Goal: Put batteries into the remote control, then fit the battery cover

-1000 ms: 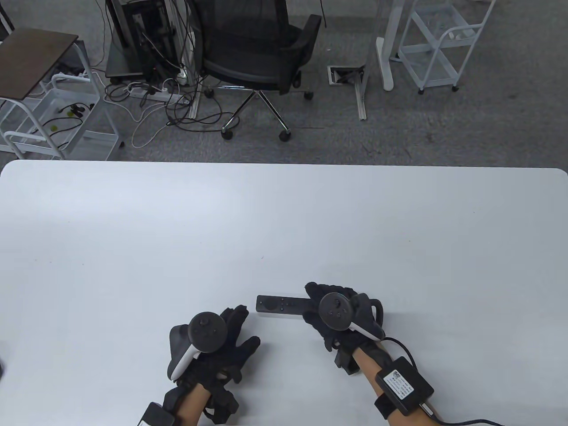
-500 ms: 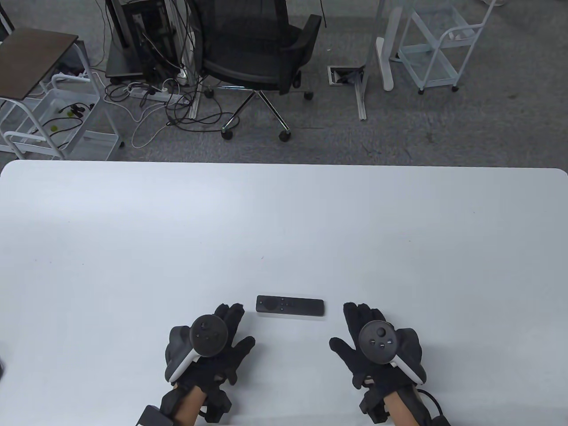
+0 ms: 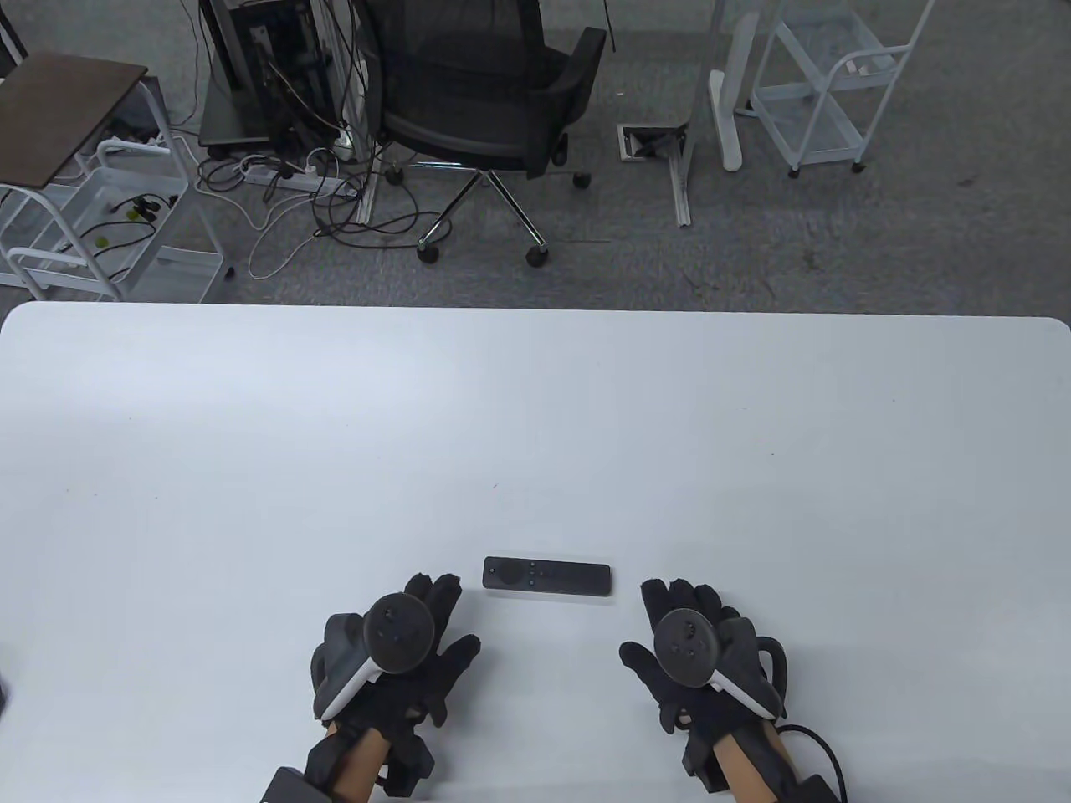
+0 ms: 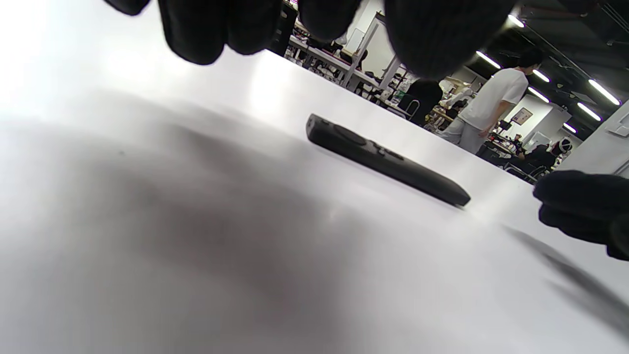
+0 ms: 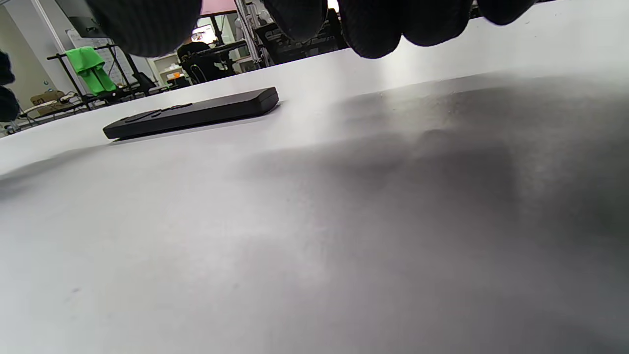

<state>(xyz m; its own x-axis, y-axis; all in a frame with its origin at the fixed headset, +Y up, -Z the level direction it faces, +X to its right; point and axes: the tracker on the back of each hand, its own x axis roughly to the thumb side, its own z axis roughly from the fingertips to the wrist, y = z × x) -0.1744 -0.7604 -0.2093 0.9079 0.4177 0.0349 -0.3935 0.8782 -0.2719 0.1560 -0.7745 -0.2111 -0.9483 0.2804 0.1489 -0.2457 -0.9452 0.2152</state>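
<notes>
Two gloved hands rest flat on the white surface, fingers spread, neither grip holding anything. Left hand and right hand flank a black remote control, lying button-side up, untouched.

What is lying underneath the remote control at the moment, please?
Only the white table: the remote control lies flat on it, buttons up, touched by neither hand. Its underside, where a battery cover would sit, is hidden.
</notes>
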